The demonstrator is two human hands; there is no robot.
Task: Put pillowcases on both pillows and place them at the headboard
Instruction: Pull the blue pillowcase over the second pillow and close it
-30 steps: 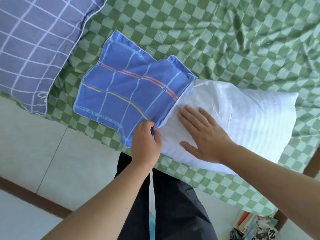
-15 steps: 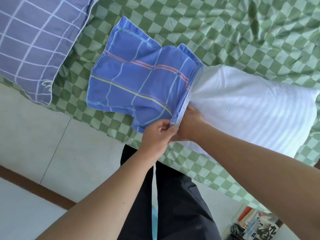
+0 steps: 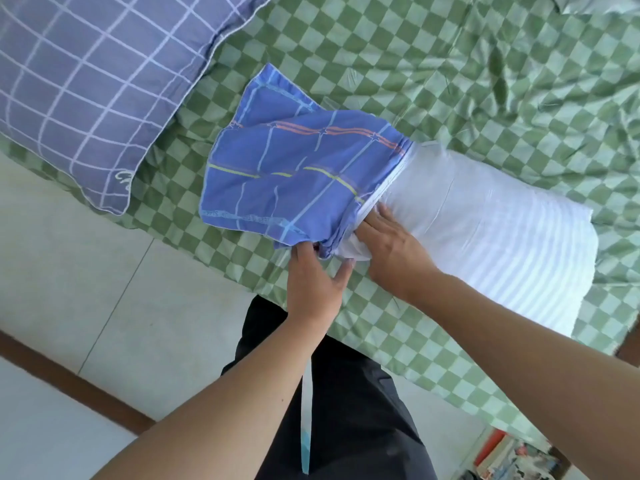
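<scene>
- From my remote seat I take the white pillow [image 3: 485, 230] as my landmark; it lies across the green checked bedsheet [image 3: 450, 64], with its left end already inside the cover.
- Far to the pillow's left, at the upper left of the view, lies a second pillow in a purple grid pillowcase [image 3: 86, 81], resting on the same sheet and apart from the white one.
- Just left of the white pillow, and swallowing its left end, is the blue plaid pillowcase [image 3: 287, 178]; its closed end lies flat and loose, and its open hem is bunched around the pillow.
- Below the pillow's left end, the left hand [image 3: 315, 282] reaches to the lower edge of the pillowcase; its fingertips are tucked at the bunched cloth with the thumb spread, and I cannot tell whether they actually pinch the fabric.
- On the pillow's lower left corner rests the right hand [image 3: 391, 244], fingers straight and flat, pressing the white cloth right at the hem.
- Below the pillow, off the bed edge, I see dark trousers [image 3: 346, 410] over a pale tiled floor [image 3: 104, 306].
- Under the pillow's right end, at the bottom right corner, lie some magazines [image 3: 512, 459].
</scene>
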